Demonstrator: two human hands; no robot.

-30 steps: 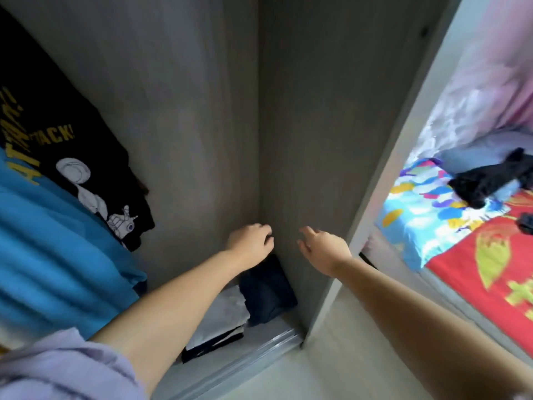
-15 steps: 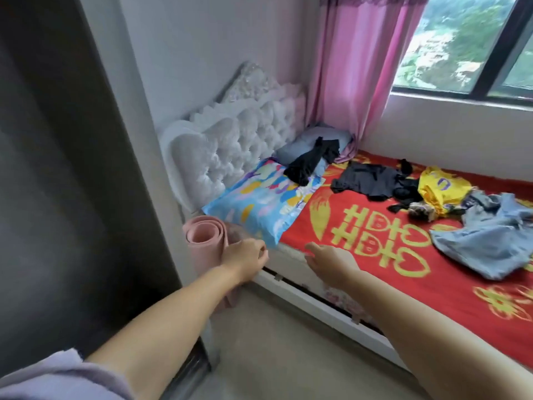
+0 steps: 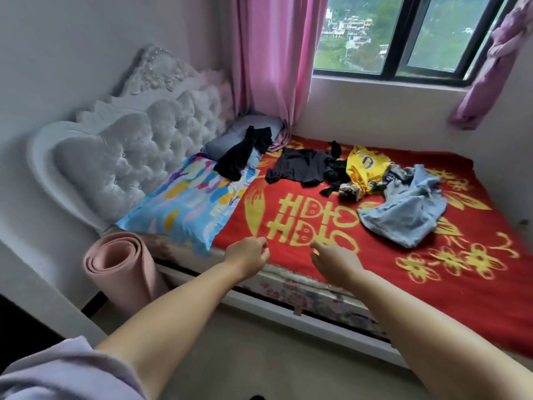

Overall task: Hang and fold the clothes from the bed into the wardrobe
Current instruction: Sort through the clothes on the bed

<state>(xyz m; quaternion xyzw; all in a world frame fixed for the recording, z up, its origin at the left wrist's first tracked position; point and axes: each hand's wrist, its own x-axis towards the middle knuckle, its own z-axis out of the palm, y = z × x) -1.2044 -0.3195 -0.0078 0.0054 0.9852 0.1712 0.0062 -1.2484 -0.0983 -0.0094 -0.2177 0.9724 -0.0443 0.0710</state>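
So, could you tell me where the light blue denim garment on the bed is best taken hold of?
Probably the near lower edge of the denim garment, reached from the bed's front side: it lies crumpled but spread flat there, nearest the empty right hand and clear of the yellow shirt.

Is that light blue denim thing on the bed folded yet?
No. The denim garment lies crumpled in a loose heap on the red blanket, untouched by either hand.

Your blanket (image 3: 331, 272) was red with yellow characters and flowers. On it lay a yellow jersey (image 3: 364, 168), pale blue jeans (image 3: 403, 212) and black clothes (image 3: 300, 168). The pillow (image 3: 184, 209) was blue, multicoloured; the curtain (image 3: 271, 59) pink.
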